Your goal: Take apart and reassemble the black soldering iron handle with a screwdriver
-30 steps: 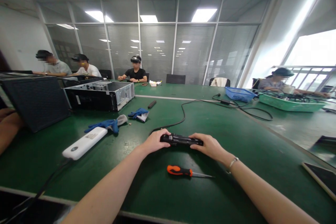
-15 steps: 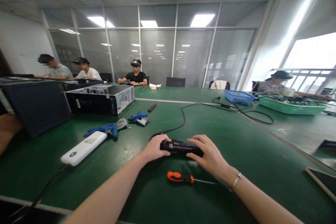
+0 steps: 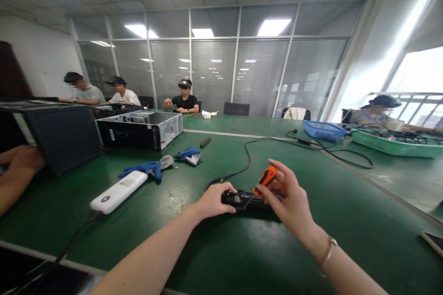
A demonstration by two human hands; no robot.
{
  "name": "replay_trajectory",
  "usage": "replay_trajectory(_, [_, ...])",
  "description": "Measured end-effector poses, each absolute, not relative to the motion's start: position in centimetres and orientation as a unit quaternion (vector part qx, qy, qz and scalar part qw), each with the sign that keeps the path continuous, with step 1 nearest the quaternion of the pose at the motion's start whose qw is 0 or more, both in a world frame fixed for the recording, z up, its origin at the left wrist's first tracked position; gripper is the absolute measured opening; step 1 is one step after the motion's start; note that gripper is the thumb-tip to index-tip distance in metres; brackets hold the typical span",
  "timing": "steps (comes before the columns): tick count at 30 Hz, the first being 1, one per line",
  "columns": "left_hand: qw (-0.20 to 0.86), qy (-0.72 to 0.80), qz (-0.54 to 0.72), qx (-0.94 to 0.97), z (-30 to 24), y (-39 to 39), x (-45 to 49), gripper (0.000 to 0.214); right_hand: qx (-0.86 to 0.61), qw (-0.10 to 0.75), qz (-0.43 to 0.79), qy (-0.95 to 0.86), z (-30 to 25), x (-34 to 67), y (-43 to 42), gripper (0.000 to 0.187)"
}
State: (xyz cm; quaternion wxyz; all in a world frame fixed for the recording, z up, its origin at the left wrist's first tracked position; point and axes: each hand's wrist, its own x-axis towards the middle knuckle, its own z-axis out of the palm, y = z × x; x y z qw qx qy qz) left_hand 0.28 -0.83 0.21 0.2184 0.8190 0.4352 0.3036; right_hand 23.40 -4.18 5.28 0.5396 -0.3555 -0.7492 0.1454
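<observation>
My left hand (image 3: 216, 203) is closed around the left end of a long black device (image 3: 247, 200), which lies on the green table with a black cord running from its left side. In my right hand (image 3: 289, 198) is a screwdriver (image 3: 266, 179), gripped by its orange and black handle above the right part of the device. The handle leans with its butt end up; the screwdriver's blade is hidden, so I cannot tell whether its tip touches the device.
Blue gloves (image 3: 188, 154) and a white elongated unit (image 3: 119, 191) with a black cable lie to the left. Behind them stands an open computer case (image 3: 128, 131). Another person's hand (image 3: 26, 161) is at a dark case (image 3: 69, 143). Blue (image 3: 325, 131) and green baskets (image 3: 398, 145) sit right.
My right hand has picked the screwdriver up from the table and brought it above the device. My left hand stays on the device's left end. The view has shifted slightly.
</observation>
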Motion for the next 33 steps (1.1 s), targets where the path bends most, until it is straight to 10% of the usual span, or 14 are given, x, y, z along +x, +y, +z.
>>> replay_trajectory(5, [0.206,0.434,0.296,0.825,0.3,-1.0,0.6,0.049,-0.283,0.578,-0.058,-0.763,2.1,24.4,-3.5,0.053])
replay_trajectory(33, [0.203,0.415,0.292,0.837,0.5,-1.0,0.5,0.049,-0.183,0.491,-0.139,-0.841,1.5,24.0,-4.3,0.059])
